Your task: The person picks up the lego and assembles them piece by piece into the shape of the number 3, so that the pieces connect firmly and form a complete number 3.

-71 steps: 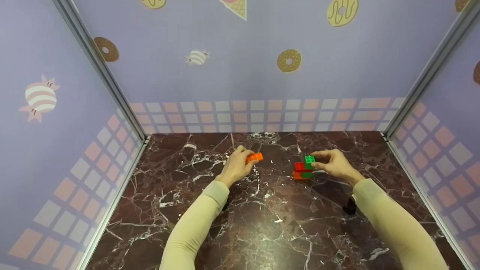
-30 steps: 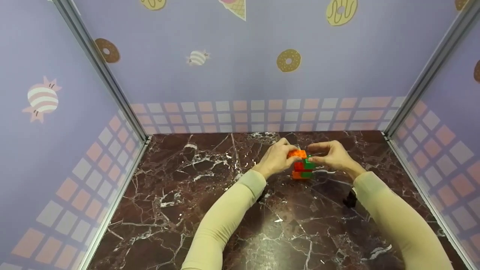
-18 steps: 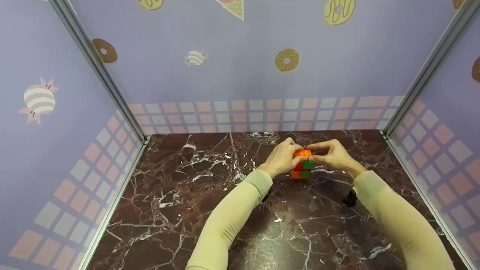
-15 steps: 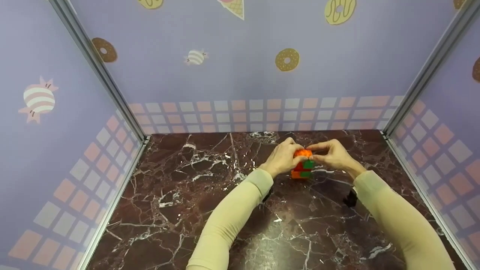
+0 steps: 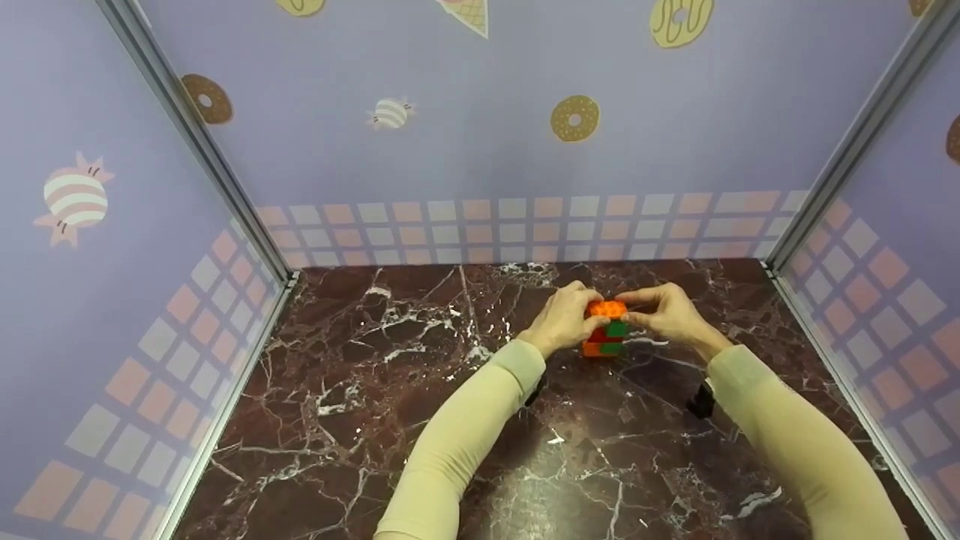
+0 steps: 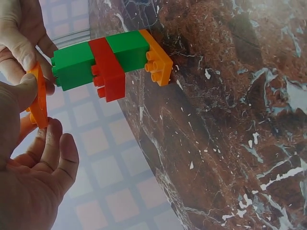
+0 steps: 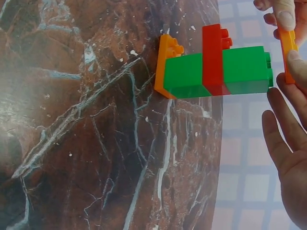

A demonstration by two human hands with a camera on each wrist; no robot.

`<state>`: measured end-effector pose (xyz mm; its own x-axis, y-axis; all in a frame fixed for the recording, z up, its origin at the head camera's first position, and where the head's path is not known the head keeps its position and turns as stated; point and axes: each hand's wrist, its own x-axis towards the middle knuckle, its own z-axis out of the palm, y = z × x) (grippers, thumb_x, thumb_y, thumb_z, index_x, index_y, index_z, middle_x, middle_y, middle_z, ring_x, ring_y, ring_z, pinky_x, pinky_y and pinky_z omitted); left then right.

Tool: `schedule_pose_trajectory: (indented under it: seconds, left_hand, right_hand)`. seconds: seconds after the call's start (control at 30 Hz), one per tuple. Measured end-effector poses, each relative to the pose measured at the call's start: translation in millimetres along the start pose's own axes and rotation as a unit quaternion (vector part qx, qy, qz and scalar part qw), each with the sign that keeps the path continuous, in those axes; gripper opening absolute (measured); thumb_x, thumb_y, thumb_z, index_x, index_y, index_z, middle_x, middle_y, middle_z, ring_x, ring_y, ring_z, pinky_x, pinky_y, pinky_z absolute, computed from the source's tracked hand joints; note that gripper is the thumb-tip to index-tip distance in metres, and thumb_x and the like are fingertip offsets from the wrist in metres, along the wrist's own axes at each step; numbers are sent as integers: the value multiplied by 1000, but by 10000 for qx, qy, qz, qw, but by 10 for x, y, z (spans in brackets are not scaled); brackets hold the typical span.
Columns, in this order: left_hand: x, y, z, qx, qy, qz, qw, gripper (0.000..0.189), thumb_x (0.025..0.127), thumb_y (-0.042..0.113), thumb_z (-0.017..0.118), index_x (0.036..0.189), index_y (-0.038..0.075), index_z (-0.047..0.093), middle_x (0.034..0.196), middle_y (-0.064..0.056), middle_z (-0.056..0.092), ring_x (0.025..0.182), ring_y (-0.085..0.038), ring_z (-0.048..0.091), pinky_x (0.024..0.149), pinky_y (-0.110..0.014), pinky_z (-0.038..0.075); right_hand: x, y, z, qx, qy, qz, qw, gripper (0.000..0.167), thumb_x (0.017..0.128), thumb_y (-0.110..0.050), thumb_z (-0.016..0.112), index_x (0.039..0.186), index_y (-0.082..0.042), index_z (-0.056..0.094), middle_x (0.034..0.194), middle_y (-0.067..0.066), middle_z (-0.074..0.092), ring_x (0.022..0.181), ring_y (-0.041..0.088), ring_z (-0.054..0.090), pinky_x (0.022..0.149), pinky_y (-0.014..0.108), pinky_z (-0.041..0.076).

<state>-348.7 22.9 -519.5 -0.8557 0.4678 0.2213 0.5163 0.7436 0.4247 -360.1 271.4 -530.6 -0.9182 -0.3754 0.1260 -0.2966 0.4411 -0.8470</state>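
A tower of toy building bricks stands upright on the table: an orange brick (image 6: 160, 62) at the bottom, a green brick (image 7: 184, 75), a red brick (image 7: 213, 62), and another green brick (image 6: 74, 66) on top. Just above the upper green brick's studs is a second orange brick (image 5: 607, 309), with a small gap beneath it in the wrist views. My left hand (image 5: 564, 316) grips its left end between thumb and fingers. On the opposite end, my right hand (image 5: 667, 316) pinches it with thumb and forefinger; its other fingers extend free in the right wrist view.
The dark marbled table (image 5: 420, 420) has patterned lilac walls at its back (image 5: 480, 150) and both sides. A small black object (image 5: 701, 403) shows beside the right sleeve.
My left hand has brought the orange brick rightward from the table's middle to above the tower. My right hand has gone from the upper green brick to the orange brick's right end.
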Motion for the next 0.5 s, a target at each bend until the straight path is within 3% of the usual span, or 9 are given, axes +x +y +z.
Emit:
schedule_pose_trajectory:
  seconds: [0.13,0.37,0.5]
  left_hand:
    - [-3,-2,12,81,-38,-7,10000,39,107,39,77,138,15,79,127,-6,75,111,-22,74,100,-35,62]
    - [-5,-7,38,61,-77,-9,10000,38,107,38,78,137,15,80,128,-6,76,114,-22,75,102,-36,63]
    - [-1,-13,60,31,-78,31,10000,38,107,38,78,137,14,80,128,-7,76,113,-23,75,101,-36,62]
  right_hand:
    - [-5,20,31,8,33,50,10000,40,98,4,81,137,9,75,130,37,77,90,9,81,66,17,61]
    - [-32,45,68,-88,103,71,9999,39,97,6,80,136,8,76,131,36,76,94,5,80,77,18,66]
    - [-35,55,69,-138,133,42,9998,39,97,7,80,136,7,77,132,35,77,105,26,83,78,14,64]
